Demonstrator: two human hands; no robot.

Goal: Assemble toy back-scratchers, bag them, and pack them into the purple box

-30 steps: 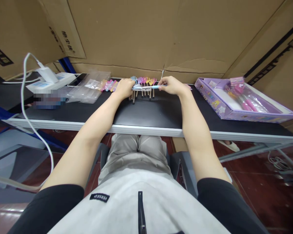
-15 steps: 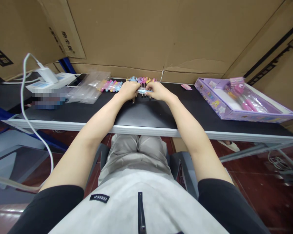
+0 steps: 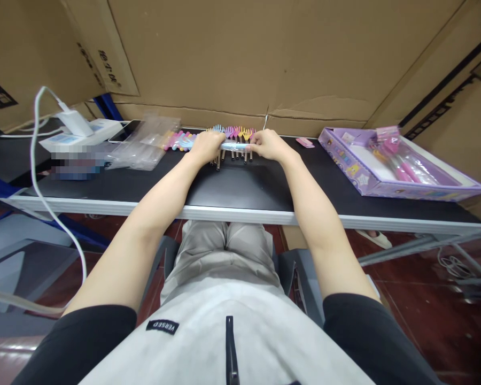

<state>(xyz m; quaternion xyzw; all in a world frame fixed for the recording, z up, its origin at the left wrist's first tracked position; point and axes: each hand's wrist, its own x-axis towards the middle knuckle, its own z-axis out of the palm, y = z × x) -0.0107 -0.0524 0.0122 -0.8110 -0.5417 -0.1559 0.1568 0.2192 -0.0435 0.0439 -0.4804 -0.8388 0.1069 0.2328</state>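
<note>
Blue stick (image 3: pixel 235 146): probably light, stiff, slick — ends looked grabbiest
Left hand (image 3: pixel 207 146): fingers curled round it
Right hand (image 3: pixel 266 145): fingertips pinched its end

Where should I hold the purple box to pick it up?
Probably pinch the purple box by its near wall and its left wall, coming from the front of the table. It lies flat, open-topped, and those raised walls give edges to grip; wrapped pink things lie inside.

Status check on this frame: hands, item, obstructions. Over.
Left hand, right hand: fingers closed on one blue stick. Stick crosswise over metal rods, contact unclear. Purple box off right; no visible blockage.
</note>
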